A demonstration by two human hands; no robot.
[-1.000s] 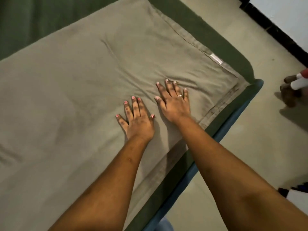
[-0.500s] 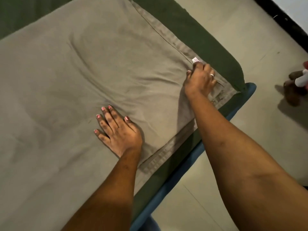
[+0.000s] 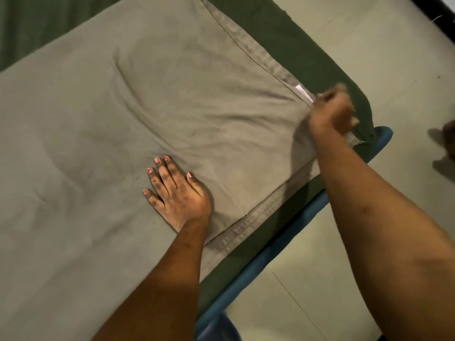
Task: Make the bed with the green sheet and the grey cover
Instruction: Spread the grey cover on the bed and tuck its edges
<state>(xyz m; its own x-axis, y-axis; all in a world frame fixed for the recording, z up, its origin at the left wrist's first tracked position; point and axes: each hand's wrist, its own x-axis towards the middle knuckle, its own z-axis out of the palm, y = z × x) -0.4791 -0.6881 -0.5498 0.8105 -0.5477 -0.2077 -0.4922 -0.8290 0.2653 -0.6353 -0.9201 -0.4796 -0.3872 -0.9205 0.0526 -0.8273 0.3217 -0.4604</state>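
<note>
Pale floor fills the 3 to 5 o'clock side of the head view. A blue bed frame runs diagonally from 6 toward 3 o'clock. The green sheet covers the mattress and shows as a border from 12 to 2 o'clock and along the near edge. The grey cover lies spread on top of it, occupying the centre and the 9 o'clock side.

The left hand rests palm down near centre, fingers straight and spread, judged to anchor the cloth. The right hand, at 2 o'clock, sits on the cover's corner, just beside a white label. Its fingers are curled on the hem. Motion blur hides the exact hold, but creases converging on the fist indicate a grip tensioning that corner. Judged remaining: squaring the hem with the sheet border.
</note>
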